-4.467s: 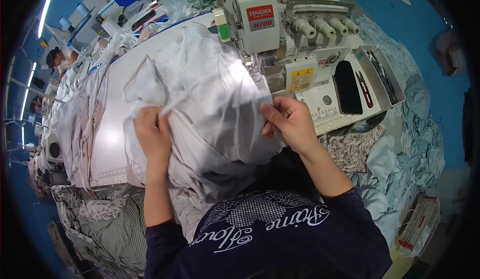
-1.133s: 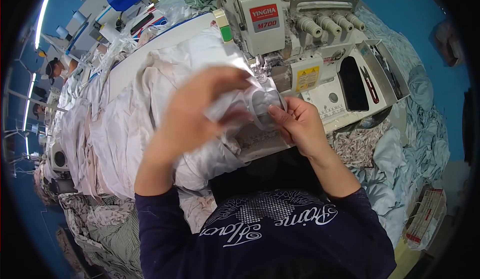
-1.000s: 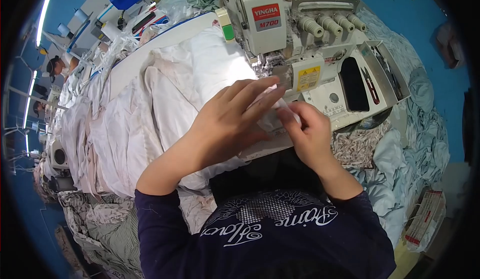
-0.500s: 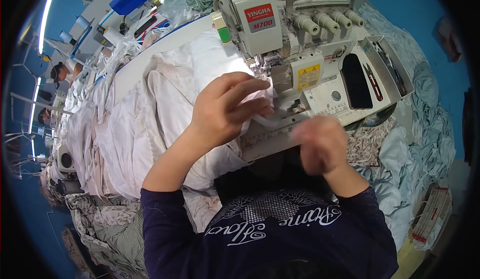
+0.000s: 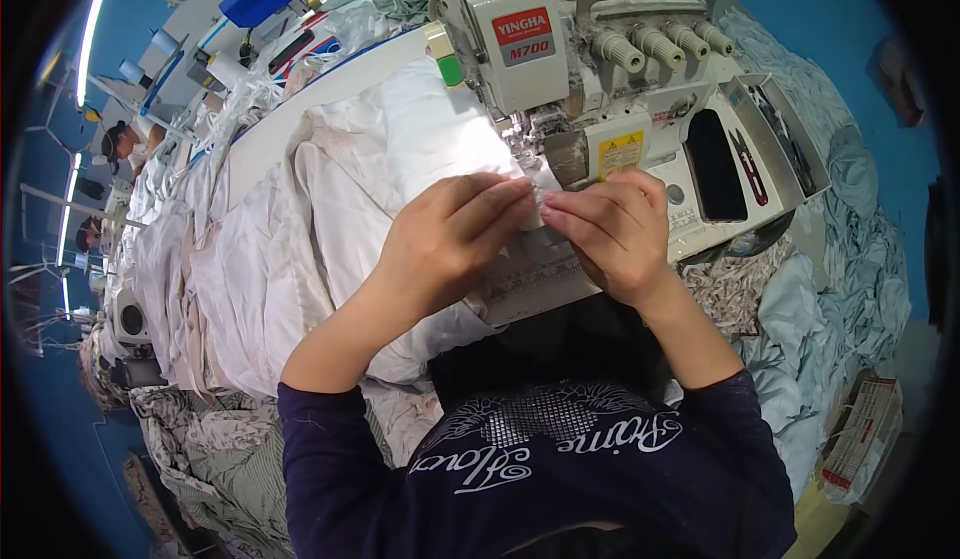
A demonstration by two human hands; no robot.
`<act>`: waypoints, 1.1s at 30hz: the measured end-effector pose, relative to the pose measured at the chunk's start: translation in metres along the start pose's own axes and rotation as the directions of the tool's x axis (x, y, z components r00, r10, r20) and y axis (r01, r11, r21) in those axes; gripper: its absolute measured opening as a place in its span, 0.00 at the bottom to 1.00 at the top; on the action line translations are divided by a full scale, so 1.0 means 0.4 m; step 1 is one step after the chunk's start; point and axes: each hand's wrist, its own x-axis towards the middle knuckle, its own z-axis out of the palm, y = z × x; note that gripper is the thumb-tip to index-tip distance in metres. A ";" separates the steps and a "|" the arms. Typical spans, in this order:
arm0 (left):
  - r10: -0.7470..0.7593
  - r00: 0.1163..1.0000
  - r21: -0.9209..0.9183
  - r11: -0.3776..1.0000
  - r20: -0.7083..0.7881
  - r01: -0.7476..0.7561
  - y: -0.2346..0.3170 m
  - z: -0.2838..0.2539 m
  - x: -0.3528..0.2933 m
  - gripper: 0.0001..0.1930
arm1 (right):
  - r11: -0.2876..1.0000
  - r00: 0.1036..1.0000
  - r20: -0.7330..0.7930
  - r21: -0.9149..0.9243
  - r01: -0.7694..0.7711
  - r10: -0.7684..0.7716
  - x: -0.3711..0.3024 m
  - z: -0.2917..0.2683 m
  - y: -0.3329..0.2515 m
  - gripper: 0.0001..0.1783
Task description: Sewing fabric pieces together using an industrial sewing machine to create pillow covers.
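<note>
White fabric (image 5: 420, 129) lies in a heap across the left of the table, its edge running to the needle area of an overlock sewing machine (image 5: 590, 69). My left hand (image 5: 445, 234) is closed, fingertips pinching the fabric edge just in front of the presser foot. Close beside it, my right hand (image 5: 620, 229) pinches the same edge between thumb and fingers. The two sets of fingertips are almost touching. A small strip of white cloth shows between them and the needle area. What lies under my fingers is hidden.
Right of the needle, a black phone (image 5: 716, 164) and red-handled thread snips (image 5: 749, 169) lie on the machine bed, next to a metal tray (image 5: 775, 129) of tools. Pale blue cloth (image 5: 850, 269) is piled at the right. Two people sit at the far left.
My right hand has come up and left from the machine's front edge to the fabric and now pinches it. My left hand has shifted slightly down, its fingers drawn together.
</note>
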 end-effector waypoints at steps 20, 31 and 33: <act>-0.072 0.993 -0.006 0.997 0.091 0.073 -0.003 -0.024 0.010 0.17 | 0.998 0.998 0.049 -0.058 -0.025 0.028 0.021 0.000 -0.007 0.14; -0.266 0.963 0.037 0.964 0.035 0.264 -0.085 -0.005 0.019 0.13 | 0.961 0.979 0.126 0.207 -0.183 0.159 -0.021 0.064 -0.143 0.15; -0.314 0.949 0.035 0.949 0.035 0.313 -0.075 -0.014 0.020 0.15 | 0.835 0.911 0.191 0.365 -0.412 0.366 -0.026 0.102 -0.201 0.13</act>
